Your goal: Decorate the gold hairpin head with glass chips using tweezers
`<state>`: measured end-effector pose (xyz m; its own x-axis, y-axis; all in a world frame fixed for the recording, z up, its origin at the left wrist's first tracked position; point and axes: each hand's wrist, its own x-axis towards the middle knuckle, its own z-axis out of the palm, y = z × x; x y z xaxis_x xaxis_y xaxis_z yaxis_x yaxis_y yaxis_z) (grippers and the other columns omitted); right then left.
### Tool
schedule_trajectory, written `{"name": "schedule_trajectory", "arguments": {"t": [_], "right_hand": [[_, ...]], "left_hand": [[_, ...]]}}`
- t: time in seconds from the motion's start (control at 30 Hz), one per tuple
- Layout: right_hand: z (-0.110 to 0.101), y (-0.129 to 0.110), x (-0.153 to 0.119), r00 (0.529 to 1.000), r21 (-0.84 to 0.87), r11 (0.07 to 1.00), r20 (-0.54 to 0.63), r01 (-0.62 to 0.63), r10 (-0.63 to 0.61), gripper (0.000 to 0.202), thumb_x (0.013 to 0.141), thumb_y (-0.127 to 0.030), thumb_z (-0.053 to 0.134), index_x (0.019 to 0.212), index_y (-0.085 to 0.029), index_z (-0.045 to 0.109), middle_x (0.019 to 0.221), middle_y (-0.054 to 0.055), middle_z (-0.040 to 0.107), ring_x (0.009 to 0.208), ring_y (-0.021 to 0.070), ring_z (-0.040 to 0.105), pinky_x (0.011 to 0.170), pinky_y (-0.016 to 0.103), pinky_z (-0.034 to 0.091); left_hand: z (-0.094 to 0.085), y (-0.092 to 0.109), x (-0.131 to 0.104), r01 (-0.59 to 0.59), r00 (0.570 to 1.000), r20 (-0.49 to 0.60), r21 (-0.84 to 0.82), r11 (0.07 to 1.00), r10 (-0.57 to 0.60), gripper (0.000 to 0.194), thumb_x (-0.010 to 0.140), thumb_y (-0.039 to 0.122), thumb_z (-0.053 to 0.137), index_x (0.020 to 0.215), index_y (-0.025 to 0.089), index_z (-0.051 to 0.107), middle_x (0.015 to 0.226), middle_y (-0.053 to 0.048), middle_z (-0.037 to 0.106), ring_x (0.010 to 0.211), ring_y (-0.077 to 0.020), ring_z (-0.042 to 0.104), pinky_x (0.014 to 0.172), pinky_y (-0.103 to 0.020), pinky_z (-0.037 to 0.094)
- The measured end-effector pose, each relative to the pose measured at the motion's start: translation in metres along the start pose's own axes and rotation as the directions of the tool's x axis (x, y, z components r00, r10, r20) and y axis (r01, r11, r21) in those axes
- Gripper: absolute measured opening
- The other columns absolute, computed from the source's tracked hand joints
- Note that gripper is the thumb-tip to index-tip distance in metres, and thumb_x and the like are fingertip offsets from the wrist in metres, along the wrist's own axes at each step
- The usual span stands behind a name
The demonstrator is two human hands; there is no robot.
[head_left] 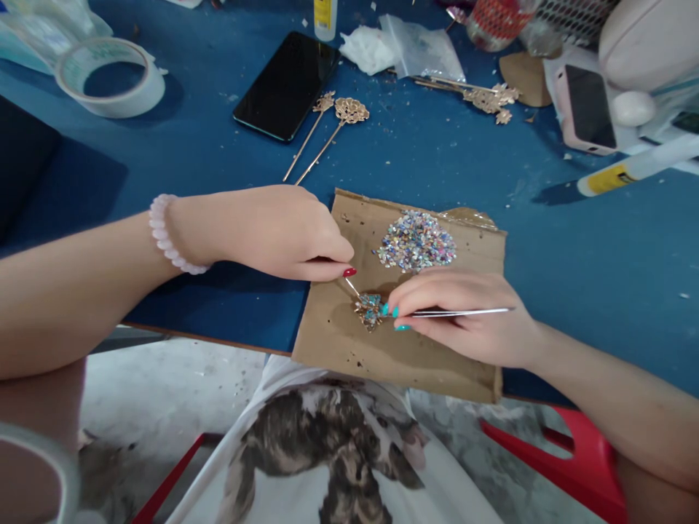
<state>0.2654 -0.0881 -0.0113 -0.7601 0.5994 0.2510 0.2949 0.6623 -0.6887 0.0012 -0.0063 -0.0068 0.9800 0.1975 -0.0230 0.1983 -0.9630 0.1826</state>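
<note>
My left hand [295,236] is closed on the thin metal stem of a hairpin, with a bead bracelet round the wrist. The hairpin's ornate head [370,311], gold with blue-green stones, is over a piece of brown cardboard [333,342]. In my right hand [464,313] a pair of slim metal tweezers [459,313] is pinched, its tips at the right side of the hairpin head. Whether the tips hold a stone is too small to tell. Just above lies a heap of small multicoloured shiny chips [418,241] on the cardboard.
Two gold hairpins [328,138] lie beside a black phone [287,86] on the blue table. A tape roll [109,76] is at the far left. More gold hairpins [480,98], a plastic bag [423,47] and a glue tube [633,167] lie to the right. A red chair [584,451] shows below.
</note>
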Motion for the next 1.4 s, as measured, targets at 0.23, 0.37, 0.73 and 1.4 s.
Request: {"name": "schedule_trajectory", "arguments": {"t": [0.23, 0.37, 0.73, 1.4], "right_hand": [[0.001, 0.000, -0.001, 1.000, -0.013, 1.000, 0.006, 0.006, -0.005, 0.007, 0.098, -0.017, 0.062, 0.092, -0.020, 0.064, 0.090, 0.002, 0.076, 0.085, 0.0116, 0.073, 0.078, 0.023, 0.055], [0.001, 0.000, -0.001, 1.000, -0.001, 1.000, -0.012, 0.018, -0.018, 0.006, 0.097, -0.017, 0.062, 0.093, -0.020, 0.065, 0.091, 0.002, 0.076, 0.085, 0.0105, 0.073, 0.079, 0.022, 0.055], [0.001, 0.001, 0.001, 1.000, 0.003, 1.000, 0.004, 0.011, -0.011, 0.007, 0.098, -0.018, 0.062, 0.092, -0.020, 0.064, 0.090, 0.002, 0.076, 0.085, 0.0114, 0.073, 0.077, 0.022, 0.054], [-0.009, 0.000, -0.001, 0.997, 0.042, 0.999, -0.078, 0.003, 0.000, 0.006, 0.094, -0.016, 0.067, 0.091, -0.021, 0.064, 0.089, -0.001, 0.076, 0.084, 0.0102, 0.073, 0.077, 0.020, 0.056]], "left_hand": [[0.000, 0.001, 0.001, 0.013, 1.000, 0.018, -0.008, 1.000, -0.012, 0.045, 0.106, 0.032, 0.036, 0.066, 0.018, 0.052, 0.056, 0.005, 0.043, 0.050, -0.0097, 0.038, 0.055, -0.029, 0.021], [-0.001, 0.001, 0.001, 0.014, 1.000, 0.019, -0.017, 1.000, -0.014, 0.047, 0.106, 0.033, 0.033, 0.066, 0.018, 0.052, 0.056, 0.005, 0.044, 0.051, -0.0098, 0.038, 0.056, -0.028, 0.021], [0.000, 0.000, 0.000, 0.007, 1.000, 0.002, -0.018, 1.000, -0.007, 0.047, 0.107, 0.034, 0.032, 0.066, 0.018, 0.049, 0.055, 0.006, 0.042, 0.050, -0.0094, 0.036, 0.056, -0.028, 0.019], [-0.003, 0.003, 0.000, 0.036, 0.998, 0.061, -0.030, 0.999, -0.034, 0.048, 0.106, 0.033, 0.030, 0.065, 0.020, 0.053, 0.057, 0.002, 0.048, 0.052, -0.0127, 0.038, 0.056, -0.031, 0.025]]}}
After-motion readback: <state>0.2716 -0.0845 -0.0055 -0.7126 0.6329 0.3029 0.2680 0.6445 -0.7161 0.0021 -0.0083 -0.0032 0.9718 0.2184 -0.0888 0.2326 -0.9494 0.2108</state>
